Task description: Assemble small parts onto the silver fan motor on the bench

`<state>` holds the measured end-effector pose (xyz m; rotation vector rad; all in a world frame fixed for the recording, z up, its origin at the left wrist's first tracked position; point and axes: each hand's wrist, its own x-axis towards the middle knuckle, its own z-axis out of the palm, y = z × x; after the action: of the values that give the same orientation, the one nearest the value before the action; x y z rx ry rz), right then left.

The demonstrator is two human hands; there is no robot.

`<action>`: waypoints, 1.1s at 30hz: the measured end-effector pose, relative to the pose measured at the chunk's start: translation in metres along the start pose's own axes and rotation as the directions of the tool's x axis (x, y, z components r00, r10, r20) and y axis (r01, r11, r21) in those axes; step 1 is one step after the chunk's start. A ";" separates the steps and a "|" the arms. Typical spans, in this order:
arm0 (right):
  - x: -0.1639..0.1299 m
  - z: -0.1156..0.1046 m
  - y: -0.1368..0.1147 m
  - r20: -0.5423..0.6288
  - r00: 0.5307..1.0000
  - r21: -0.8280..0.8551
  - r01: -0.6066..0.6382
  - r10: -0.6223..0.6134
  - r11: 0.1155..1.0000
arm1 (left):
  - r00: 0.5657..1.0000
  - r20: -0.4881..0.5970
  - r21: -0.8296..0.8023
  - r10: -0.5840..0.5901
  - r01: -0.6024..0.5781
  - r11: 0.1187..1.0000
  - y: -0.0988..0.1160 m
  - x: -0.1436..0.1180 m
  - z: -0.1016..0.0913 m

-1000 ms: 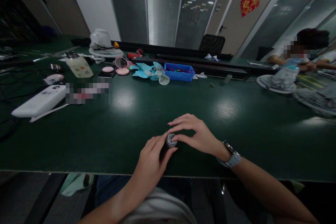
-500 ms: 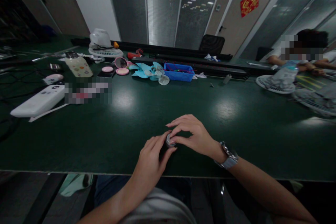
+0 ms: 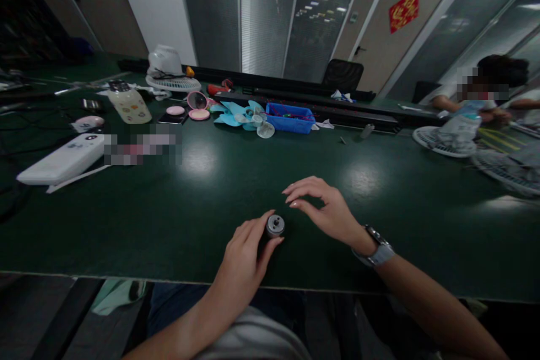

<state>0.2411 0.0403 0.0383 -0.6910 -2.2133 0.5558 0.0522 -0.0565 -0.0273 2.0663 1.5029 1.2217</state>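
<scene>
My left hand [image 3: 247, 250] rests at the table's near edge, thumb and fingers closed around the sides of a small metal motor [image 3: 275, 225]. The motor stands upright on the green table, and its round silver end with a dark centre faces up. My right hand [image 3: 323, 205] hovers up and to the right of the motor, apart from it. Its fingers are loosely curved, the thumb tip close under the index fingertip, and nothing shows between them. A watch [image 3: 375, 244] is on the right wrist.
A blue bin [image 3: 291, 125] of small parts and light-blue fan blades [image 3: 232, 115] lie at the back. To the left are a white power bank [image 3: 63, 157] and a bottle [image 3: 129, 104]. White fans [image 3: 447, 140] stand at right, near another person [image 3: 493, 90].
My right hand has lifted off the motor's top and moved up and right, uncovering the round end. My left hand keeps its hold in the same spot.
</scene>
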 end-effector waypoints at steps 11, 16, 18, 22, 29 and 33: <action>-0.021 -0.033 0.073 0.223 0.971 -0.101 -0.063 0.084 0.993 | 1.000 -0.021 0.014 -0.006 0.006 1.000 0.000 0.000 -0.001; -0.025 -0.029 0.067 0.208 0.968 -0.051 -0.134 0.142 0.990 | 1.000 -0.012 0.011 -0.002 0.002 1.000 0.001 0.001 -0.002; -0.025 -0.027 0.064 0.193 0.969 -0.023 -0.155 0.157 0.988 | 1.000 -0.003 0.010 -0.006 0.006 1.000 0.001 0.000 -0.001; -0.019 -0.019 0.043 0.104 0.980 0.052 -0.178 0.171 0.983 | 1.000 0.005 -0.007 -0.010 0.010 1.000 0.000 -0.001 -0.001; 0.002 0.013 -0.012 0.080 0.995 0.286 -0.081 0.060 0.955 | 0.999 -0.008 -0.002 0.034 -0.034 0.999 -0.002 0.000 0.000; 0.004 0.024 -0.016 0.093 0.993 0.312 -0.097 0.071 0.945 | 0.999 -0.012 0.005 0.036 -0.036 0.999 -0.002 0.000 0.000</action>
<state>0.2161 0.0261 0.0347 -0.6023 -2.1070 0.9737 0.0509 -0.0554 -0.0284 2.1017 1.4811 1.2465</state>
